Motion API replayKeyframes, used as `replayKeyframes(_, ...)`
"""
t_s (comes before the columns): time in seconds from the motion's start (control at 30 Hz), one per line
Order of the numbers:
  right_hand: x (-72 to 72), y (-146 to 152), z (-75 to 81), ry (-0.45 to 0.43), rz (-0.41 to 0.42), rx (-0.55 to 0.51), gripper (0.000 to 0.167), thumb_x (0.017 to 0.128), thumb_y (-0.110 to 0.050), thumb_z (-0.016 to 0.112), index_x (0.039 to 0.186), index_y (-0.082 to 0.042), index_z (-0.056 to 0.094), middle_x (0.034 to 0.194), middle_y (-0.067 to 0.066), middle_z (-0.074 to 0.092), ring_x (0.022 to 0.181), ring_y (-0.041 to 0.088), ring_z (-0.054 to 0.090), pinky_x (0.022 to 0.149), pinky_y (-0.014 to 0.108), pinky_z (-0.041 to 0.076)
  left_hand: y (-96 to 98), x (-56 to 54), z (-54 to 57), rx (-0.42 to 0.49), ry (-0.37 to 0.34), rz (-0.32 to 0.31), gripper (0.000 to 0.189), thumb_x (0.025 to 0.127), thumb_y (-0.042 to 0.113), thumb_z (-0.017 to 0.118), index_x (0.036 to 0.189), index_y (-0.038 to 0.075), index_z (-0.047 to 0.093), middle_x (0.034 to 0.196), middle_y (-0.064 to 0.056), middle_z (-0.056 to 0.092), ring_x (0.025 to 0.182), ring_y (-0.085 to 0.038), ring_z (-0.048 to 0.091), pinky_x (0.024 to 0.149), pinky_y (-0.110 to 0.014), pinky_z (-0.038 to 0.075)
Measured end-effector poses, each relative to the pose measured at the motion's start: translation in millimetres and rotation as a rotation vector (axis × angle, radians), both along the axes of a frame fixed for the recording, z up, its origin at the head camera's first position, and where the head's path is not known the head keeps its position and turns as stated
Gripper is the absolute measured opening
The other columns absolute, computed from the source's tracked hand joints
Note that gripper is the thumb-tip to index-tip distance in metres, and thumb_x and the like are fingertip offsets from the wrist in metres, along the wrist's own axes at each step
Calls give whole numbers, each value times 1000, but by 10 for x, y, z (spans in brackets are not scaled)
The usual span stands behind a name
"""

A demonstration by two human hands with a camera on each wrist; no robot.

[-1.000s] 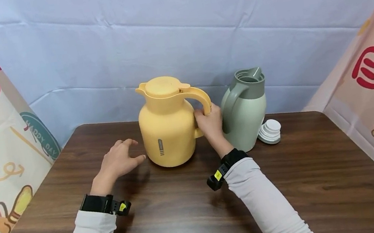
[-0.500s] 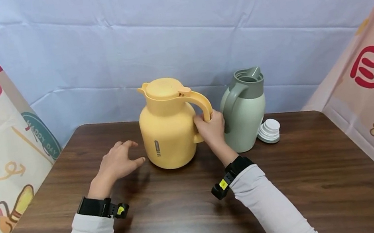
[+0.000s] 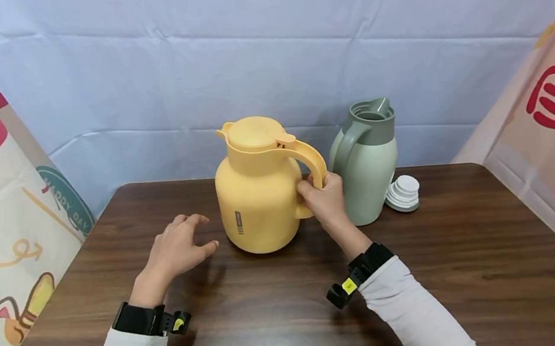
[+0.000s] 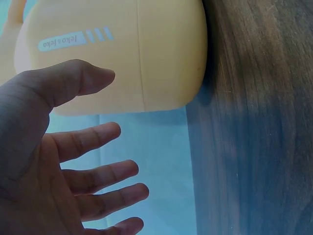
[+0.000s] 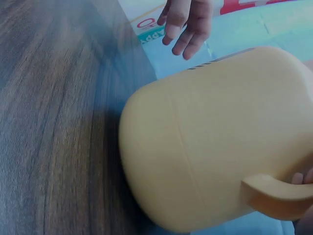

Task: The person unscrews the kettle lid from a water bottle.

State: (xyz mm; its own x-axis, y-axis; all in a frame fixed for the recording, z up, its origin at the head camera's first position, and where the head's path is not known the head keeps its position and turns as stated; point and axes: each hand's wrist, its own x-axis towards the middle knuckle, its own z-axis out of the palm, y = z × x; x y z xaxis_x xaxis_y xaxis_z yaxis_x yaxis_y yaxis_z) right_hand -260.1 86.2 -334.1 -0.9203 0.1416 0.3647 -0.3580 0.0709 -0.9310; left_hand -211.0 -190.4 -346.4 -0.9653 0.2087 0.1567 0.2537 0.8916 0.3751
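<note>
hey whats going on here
A person's right hand grips the handle of a yellow jug, which has its lid on. The left hand is beside it without touching. An open-topped green jug stands on the table to the right, with a white stepped piece next to it.

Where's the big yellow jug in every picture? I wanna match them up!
Head view: the yellow jug is near the middle.
Left wrist view: the yellow jug is at the top left, partly cut off by the edges.
Right wrist view: the yellow jug looks sideways and fills much of the middle and right.
Shared landmark: the left hand, left of middle in the head view, lower left in the left wrist view, at the top in the right wrist view.
</note>
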Motion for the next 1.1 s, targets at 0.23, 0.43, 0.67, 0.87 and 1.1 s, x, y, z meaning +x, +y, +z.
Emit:
replayKeyframes(0.23,260,28,222,13,-2,37,27,74,10,50,53,-4,40,43,1,36,37,11,38,41,24,36,32,49,-9,-13,-2,-3,53,80,32,70,123,6,56,119,-22,51,101,-40,52,77,-61,39)
replayKeyframes(0.43,408,111,281,12,5,18,28,74,11,49,53,-5,38,44,-1,34,36,9,36,41,23,36,55,87,-22,-24,5,-24,52,80,33,69,123,7,57,120,-22,51,98,-41,54,73,-59,41)
replayKeyframes(0.67,472,216,263,55,20,18,31,74,14,47,52,-5,36,44,-1,32,37,10,36,40,22,34,80,98,-41,-43,8,-28,52,80,33,70,123,7,57,117,-21,52,94,-39,55,71,-56,43)
replayKeyframes(0.87,498,287,236,39,-14,35,31,73,14,47,51,-5,38,43,-2,34,37,12,41,40,22,38,129,108,-70,-47,2,-45,52,80,33,70,122,7,57,116,-19,53,93,-37,56,71,-55,43)
replayKeyframes(1.1,413,432,67,20,-13,10,32,76,13,50,51,-4,39,43,2,35,37,18,43,41,26,39,205,137,-73,-61,12,-74,50,80,33,70,121,6,58,113,-17,54,95,-36,55,71,-53,44)
